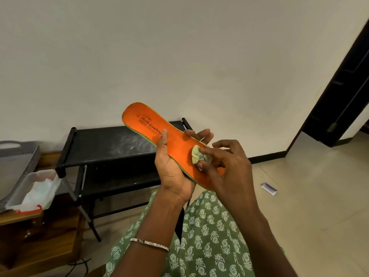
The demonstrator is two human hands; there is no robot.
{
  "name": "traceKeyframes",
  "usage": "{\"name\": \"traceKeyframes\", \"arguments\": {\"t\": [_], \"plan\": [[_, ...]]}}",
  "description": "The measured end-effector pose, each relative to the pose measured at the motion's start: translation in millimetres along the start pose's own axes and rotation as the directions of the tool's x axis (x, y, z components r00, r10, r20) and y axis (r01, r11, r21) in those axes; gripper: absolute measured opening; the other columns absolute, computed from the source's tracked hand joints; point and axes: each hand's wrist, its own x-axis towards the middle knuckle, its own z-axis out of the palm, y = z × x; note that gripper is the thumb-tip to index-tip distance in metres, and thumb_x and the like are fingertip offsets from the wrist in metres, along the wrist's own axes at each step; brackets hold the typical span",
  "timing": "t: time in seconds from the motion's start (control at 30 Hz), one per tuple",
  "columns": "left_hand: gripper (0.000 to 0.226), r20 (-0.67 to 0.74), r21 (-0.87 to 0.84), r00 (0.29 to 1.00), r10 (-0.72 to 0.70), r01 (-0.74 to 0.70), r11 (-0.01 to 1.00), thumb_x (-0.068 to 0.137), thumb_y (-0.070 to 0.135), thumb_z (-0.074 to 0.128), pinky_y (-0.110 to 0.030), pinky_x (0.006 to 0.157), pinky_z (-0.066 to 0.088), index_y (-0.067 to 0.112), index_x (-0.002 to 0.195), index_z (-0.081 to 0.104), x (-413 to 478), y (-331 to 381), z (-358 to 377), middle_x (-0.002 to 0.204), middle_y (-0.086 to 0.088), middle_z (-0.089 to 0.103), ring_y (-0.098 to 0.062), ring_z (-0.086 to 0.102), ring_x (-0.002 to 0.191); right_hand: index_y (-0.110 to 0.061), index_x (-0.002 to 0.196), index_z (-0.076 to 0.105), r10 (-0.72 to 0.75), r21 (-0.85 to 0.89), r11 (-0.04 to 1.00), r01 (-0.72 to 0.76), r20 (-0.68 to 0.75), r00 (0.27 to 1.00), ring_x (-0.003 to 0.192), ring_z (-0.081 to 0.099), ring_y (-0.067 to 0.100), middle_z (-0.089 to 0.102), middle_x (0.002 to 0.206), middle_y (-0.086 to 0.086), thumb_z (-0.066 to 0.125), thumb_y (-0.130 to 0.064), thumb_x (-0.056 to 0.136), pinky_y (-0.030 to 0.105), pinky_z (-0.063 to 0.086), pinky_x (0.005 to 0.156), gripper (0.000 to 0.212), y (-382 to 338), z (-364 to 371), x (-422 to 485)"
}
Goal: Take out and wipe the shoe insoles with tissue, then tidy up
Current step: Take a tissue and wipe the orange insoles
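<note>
Wiping is in hand: the left hand (173, 168) grips the orange insole (145, 124) above the lap (209, 226), the right hand (227, 166) pinches a crumpled tissue (198, 154) against its middle; next, probably, strokes toward the printed end.

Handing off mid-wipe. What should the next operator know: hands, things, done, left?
Left hand grips the orange insole at its middle, printed side up, in the air.
Right hand pinches a wadded tissue against the insole's near half.
A clear box of tissues sits on the wooden table, far left; a paper scrap lies on the floor, right.
Done: this insole is out; wiping underway.
Left: finish wiping; other insole and shoes not in view; tidy up.
</note>
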Motion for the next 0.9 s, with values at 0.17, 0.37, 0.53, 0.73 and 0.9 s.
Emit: {"name": "traceKeyframes", "arguments": {"t": [0.17, 0.37, 0.53, 0.73, 0.9], "plan": [[0.057, 0.004, 0.051, 1.0, 0.005, -0.005, 0.999, 0.092, 0.063, 0.045, -0.054, 0.104, 0.044, 0.01, 0.108, 0.057, 0.4, -3.3, -3.0, 0.132, -0.03, 0.053, -0.042, 0.048, 0.135, -0.022, 0.104, 0.076, -0.023, 0.115, 0.993, 0.019, 0.03, 0.999, 0.088, 0.063, 0.0, 0.066, 0.1, -0.011, 0.074, -0.016, 0.087, 0.017, 0.053, 0.077, 0.018, -13.7, 8.1, -4.8], [0.057, 0.053, 0.089, 0.999, -0.003, -0.001, 0.996, 0.094, 0.063, 0.042, -0.061, 0.11, 0.035, 0.01, 0.11, 0.056, -2.4, -1.3, -4.1, 0.132, -0.028, 0.056, -0.039, 0.052, 0.132, -0.019, 0.1, 0.077, -0.059, 0.255, 0.966, 0.033, 0.095, 0.994, 0.091, 0.066, 0.004, 0.069, 0.098, -0.011, 0.075, -0.012, 0.085, 0.02, 0.055, 0.079, 0.017, -23.5, 7.6, -6.8], [0.059, 0.03, 0.035, 0.999, 0.016, -0.017, 0.999, 0.094, 0.064, 0.039, -0.054, 0.111, 0.039, 0.009, 0.107, 0.057, -1.8, 2.2, 1.4, 0.134, -0.031, 0.053, -0.042, 0.048, 0.135, -0.019, 0.096, 0.075, -0.005, -0.008, 1.0, 0.005, -0.037, 0.999, 0.081, 0.061, 0.007, 0.066, 0.093, -0.007, 0.074, -0.013, 0.085, 0.031, 0.055, 0.072, 0.014, -3.7, 2.4, -0.1], [0.059, 0.005, 0.039, 1.0, 0.03, -0.031, 0.999, 0.095, 0.064, 0.038, -0.05, 0.1, 0.048, 0.01, 0.105, 0.059, -0.4, -2.3, 1.3, 0.131, -0.03, 0.054, -0.042, 0.048, 0.135, -0.02, 0.101, 0.075, -0.026, 0.13, 0.991, 0.031, -0.04, 0.999, 0.084, 0.064, 0.003, 0.068, 0.097, -0.009, 0.072, -0.008, 0.087, 0.025, 0.055, 0.075, 0.019, -13.7, 11.6, -4.4], [0.062, 0.027, 0.106, 0.999, 0.02, -0.023, 0.994, 0.096, 0.063, 0.038, -0.055, 0.117, 0.031, 0.011, 0.095, 0.072, -1.6, -5.9, 0.9, 0.128, -0.028, 0.057, -0.038, 0.053, 0.13, -0.021, 0.108, 0.075, -0.104, 0.24, 0.966, 0.101, -0.003, 0.995, 0.096, 0.064, 0.005, 0.067, 0.107, -0.01, 0.07, -0.006, 0.087, 0.024, 0.054, 0.084, 0.025, -28.3, 14.1, -5.1]]}}
